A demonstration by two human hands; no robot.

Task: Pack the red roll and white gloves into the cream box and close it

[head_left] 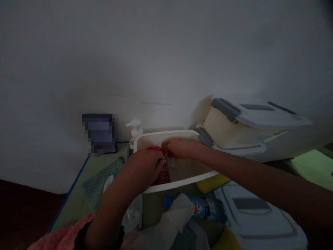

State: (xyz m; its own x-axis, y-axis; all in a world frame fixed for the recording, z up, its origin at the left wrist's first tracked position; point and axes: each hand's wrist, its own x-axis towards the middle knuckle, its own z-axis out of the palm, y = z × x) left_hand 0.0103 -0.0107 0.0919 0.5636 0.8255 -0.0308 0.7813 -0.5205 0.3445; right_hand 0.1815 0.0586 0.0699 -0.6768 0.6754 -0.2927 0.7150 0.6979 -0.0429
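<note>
Both of my hands reach into a white plastic bin (179, 182). Inside, at its left end, stands a red packet (164, 173) with small pale print. My left hand (145, 168) is closed on the left side of this packet, with the fingers bent over it. My right hand (179, 147) comes in from the right, its fingers curled down by the packet's upper edge. Whether they grip the packet or something else is hidden. A pale, thin piece (170, 161) hangs just below my right fingers.
A pump bottle (135, 128) stands behind the bin's left end, near a blurred-out screen (101, 133). On the right are a lidded storage box (226, 128) and a loose lid (260, 215). In front lie a blue bottle (205, 208), a yellow cloth (212, 183) and a green mesh cloth (101, 180).
</note>
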